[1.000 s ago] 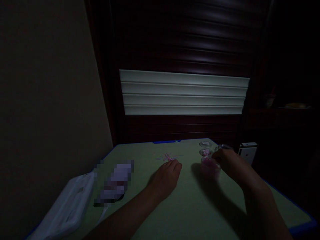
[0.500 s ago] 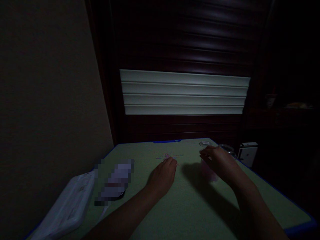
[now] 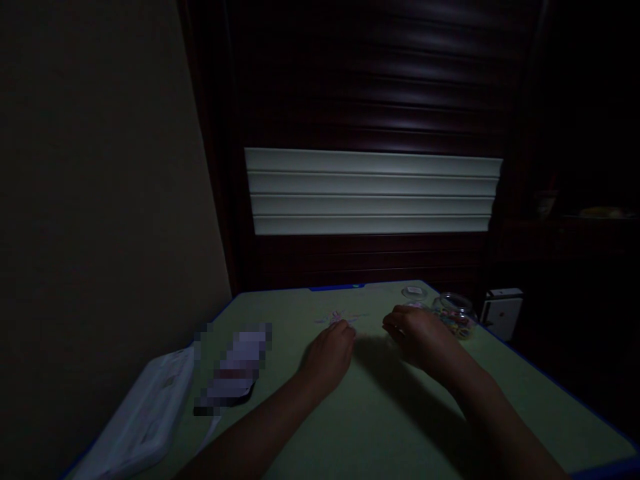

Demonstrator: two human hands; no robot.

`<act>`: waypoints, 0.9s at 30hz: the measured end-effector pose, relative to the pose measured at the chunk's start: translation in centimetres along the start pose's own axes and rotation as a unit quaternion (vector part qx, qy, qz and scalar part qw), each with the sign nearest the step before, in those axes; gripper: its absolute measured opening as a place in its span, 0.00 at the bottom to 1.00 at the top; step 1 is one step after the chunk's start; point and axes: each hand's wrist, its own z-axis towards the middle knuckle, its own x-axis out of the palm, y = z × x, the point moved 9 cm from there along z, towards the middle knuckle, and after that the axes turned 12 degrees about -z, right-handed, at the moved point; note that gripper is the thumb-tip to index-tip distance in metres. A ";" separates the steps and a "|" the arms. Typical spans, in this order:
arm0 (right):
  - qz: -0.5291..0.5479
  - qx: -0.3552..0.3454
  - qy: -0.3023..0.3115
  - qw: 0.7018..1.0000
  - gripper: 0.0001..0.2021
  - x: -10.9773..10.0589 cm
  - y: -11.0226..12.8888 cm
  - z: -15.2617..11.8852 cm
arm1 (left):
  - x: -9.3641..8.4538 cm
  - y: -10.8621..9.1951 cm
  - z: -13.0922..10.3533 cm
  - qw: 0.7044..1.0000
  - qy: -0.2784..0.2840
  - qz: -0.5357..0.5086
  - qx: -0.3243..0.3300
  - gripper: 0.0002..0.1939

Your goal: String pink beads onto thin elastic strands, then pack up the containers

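Observation:
My left hand (image 3: 330,353) rests low over the green table (image 3: 390,427), its fingers bent together at the near edge of a small pile of thin pinkish pieces (image 3: 336,316). Whatever its fingertips hold is hidden. My right hand (image 3: 417,333) hovers to the right with thumb and fingers pinched; anything between them is too small and dark to make out. Just behind that hand is a clear jar (image 3: 455,317) with colourful small pieces inside. A round clear lid (image 3: 414,292) lies beyond, and another container with pinkish contents is mostly hidden by my right hand.
On the left lie a blurred-out phone-like object (image 3: 237,363) with a cable and a long white case (image 3: 145,407). A dark slatted panel with a pale band (image 3: 375,193) stands behind the table. At the right, a white box (image 3: 503,313) sits beyond the table edge.
My right hand has moved left, away from above the container with pinkish contents, and the colourful jar shows more. My left hand stays by the pile. The view has shifted slightly.

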 end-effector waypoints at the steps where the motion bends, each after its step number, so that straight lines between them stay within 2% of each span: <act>1: 0.000 0.000 0.000 1.000 0.11 0.0 0.0 0.0 | 0.0 0.1 0.1 1.000 -0.003 0.003 -0.003 0.10; 8: -0.002 -0.007 0.005 1.000 0.11 -0.2 0.3 -0.1 | 0.4 0.6 0.6 1.000 -0.020 0.007 -0.013 0.06; 27: 0.001 -0.012 -0.002 1.000 0.11 -0.1 0.3 -0.1 | 1.1 0.8 1.4 0.998 -0.014 0.044 -0.044 0.08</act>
